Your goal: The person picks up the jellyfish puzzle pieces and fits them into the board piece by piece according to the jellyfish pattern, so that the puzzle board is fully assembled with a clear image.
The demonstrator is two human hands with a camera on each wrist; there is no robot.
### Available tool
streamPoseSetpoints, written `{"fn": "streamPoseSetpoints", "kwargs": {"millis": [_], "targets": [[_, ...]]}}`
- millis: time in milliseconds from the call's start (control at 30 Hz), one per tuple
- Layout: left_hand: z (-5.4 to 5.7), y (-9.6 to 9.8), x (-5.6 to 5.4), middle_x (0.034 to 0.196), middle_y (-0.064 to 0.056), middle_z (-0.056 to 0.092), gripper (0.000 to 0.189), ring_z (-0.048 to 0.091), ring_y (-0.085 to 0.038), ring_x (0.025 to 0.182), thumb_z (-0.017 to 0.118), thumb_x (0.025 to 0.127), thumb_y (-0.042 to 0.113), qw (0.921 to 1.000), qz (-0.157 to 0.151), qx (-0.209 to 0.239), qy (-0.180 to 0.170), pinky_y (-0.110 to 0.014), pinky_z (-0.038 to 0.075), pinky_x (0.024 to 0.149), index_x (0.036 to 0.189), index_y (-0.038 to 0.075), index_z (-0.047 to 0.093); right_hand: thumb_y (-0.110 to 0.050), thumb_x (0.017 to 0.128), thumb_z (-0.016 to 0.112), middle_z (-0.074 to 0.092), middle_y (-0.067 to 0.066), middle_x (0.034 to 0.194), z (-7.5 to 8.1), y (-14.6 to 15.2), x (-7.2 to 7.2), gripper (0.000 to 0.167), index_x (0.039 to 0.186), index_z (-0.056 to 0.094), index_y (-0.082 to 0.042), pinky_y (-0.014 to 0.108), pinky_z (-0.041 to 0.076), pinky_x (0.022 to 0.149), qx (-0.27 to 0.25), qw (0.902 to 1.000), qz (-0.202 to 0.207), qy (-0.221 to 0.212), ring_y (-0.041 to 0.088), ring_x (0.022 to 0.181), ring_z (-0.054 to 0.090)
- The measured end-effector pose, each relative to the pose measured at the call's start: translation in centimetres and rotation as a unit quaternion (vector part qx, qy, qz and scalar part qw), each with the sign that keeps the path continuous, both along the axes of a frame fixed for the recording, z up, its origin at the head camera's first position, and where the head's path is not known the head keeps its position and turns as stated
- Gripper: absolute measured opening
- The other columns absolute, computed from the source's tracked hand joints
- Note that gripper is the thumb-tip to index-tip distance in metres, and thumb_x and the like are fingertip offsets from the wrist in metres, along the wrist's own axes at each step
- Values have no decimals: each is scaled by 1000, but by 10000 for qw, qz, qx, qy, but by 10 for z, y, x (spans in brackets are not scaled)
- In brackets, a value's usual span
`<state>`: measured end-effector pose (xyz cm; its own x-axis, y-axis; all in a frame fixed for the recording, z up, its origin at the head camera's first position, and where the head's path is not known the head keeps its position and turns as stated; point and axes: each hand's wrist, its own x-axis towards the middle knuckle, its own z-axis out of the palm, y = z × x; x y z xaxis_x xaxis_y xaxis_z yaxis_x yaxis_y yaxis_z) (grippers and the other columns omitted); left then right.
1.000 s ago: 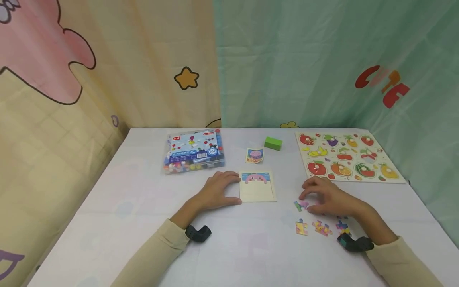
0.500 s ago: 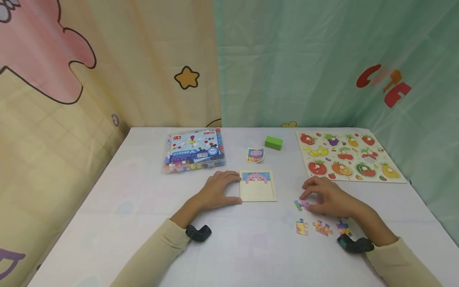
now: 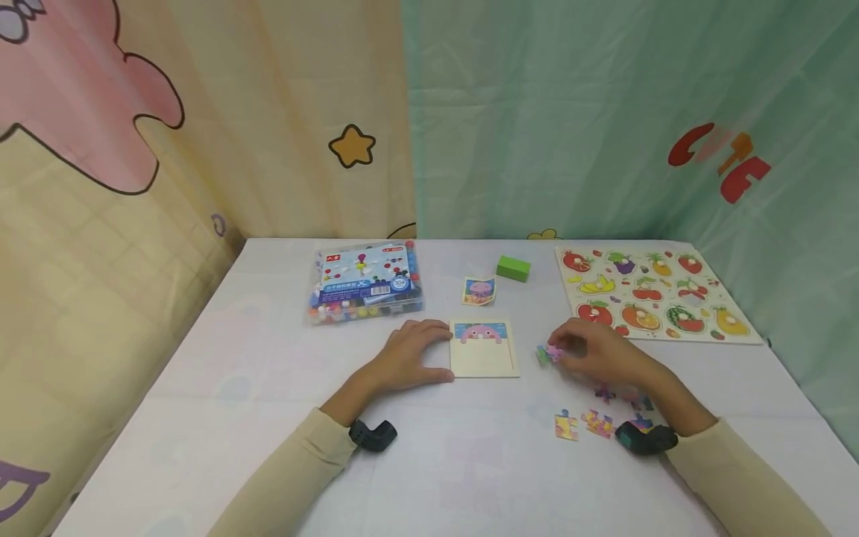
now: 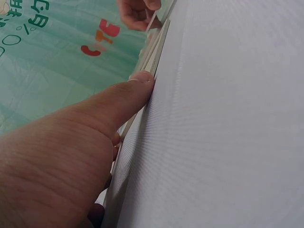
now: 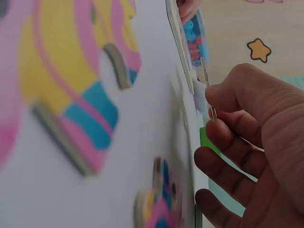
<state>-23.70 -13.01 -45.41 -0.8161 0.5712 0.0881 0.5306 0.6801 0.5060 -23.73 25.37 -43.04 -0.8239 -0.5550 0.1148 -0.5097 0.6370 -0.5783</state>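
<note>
My left hand (image 3: pixel 405 359) rests at the left edge of a small square wooden puzzle board (image 3: pixel 483 362), thumb at the near corner, fingertips by the far one. The board's top strip shows part of a pink character on blue; below it is bare wood. In the left wrist view the thumb (image 4: pixel 128 97) touches the board's edge. To the board's right, my right hand (image 3: pixel 607 356) pinches a pink and green puzzle piece (image 3: pixel 545 354) between thumb and fingers. In the right wrist view that puzzle piece (image 5: pixel 205 73) is seen edge-on, raised off the table.
Several loose puzzle pieces (image 3: pixel 566 426) lie near the right wrist. Behind the board are a small picture card (image 3: pixel 479 291) and a green block (image 3: pixel 513 268). A clear box of colourful parts (image 3: pixel 365 283) stands back left, a fruit puzzle board (image 3: pixel 654 294) back right.
My right hand has picked up the pink and green puzzle piece and moved it up and slightly left, towards the board. My left hand has stayed at the board's edge.
</note>
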Motion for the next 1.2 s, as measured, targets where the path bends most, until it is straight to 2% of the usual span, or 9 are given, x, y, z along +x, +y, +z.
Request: {"fn": "streamPoseSetpoints", "kwargs": {"millis": [200, 500, 600, 767, 900, 1067, 1200], "targets": [[1, 0, 0, 152, 1, 47, 71, 39, -23, 135, 77, 85, 54, 10000, -7, 6, -14, -48, 35, 102, 143, 18, 57, -8, 83, 81, 64, -8, 100, 3, -34, -19, 28, 109, 70, -13, 31, 51, 82, 22, 9997, 206, 102, 13, 91, 58], [2, 1, 0, 150, 1, 49, 70, 39, -24, 135, 77, 85, 54, 10000, 2, 0, 37, -49, 35, 102, 142, 18, 58, -8, 83, 80, 65, -5, 96, 12, -90, -39, 25, 106, 70, -9, 33, 51, 80, -91, 9971, 744, -121, 15, 88, 58], [4, 2, 0, 150, 1, 49, 70, 40, -24, 134, 77, 85, 54, 10000, -5, 18, 75, -49, 35, 102, 142, 17, 58, -10, 83, 80, 64, -5, 95, 11, -103, -41, 24, 105, 71, -9, 32, 50, 78, -25, 9963, 862, -61, 14, 86, 57], [5, 2, 1, 150, 0, 49, 71, 40, -25, 134, 77, 84, 54, 9999, -4, 19, 132, -49, 35, 102, 141, 16, 59, -17, 83, 82, 63, -10, 90, 8, -118, -41, 22, 103, 73, -14, 31, 46, 75, 319, 9958, 827, 234, 11, 82, 54], [5, 1, 1, 149, 0, 49, 71, 40, -24, 134, 77, 84, 54, 9999, 14, 6, 139, -49, 35, 102, 141, 16, 59, -19, 81, 82, 63, -14, 85, 6, -124, -38, 19, 98, 74, -18, 40, 40, 80, 436, 9951, 756, 475, 9, 80, 53], [4, 1, 2, 149, 1, 50, 71, 40, -24, 133, 78, 84, 53, 9999, 18, 34, 118, -48, 35, 102, 141, 16, 59, -20, 81, 82, 62, -16, 83, 3, -127, -38, 16, 95, 73, -20, 52, 33, 86, 474, 9960, 645, 392, 9, 82, 52], [2, 1, 1, 150, 2, 49, 71, 40, -23, 134, 78, 84, 54, 9999, 27, 18, 99, -48, 35, 102, 142, 17, 58, -21, 82, 81, 60, -15, 83, 1, -127, -38, 15, 95, 73, -21, 54, 31, 87, 511, 9958, 663, 380, 10, 82, 52]]}}
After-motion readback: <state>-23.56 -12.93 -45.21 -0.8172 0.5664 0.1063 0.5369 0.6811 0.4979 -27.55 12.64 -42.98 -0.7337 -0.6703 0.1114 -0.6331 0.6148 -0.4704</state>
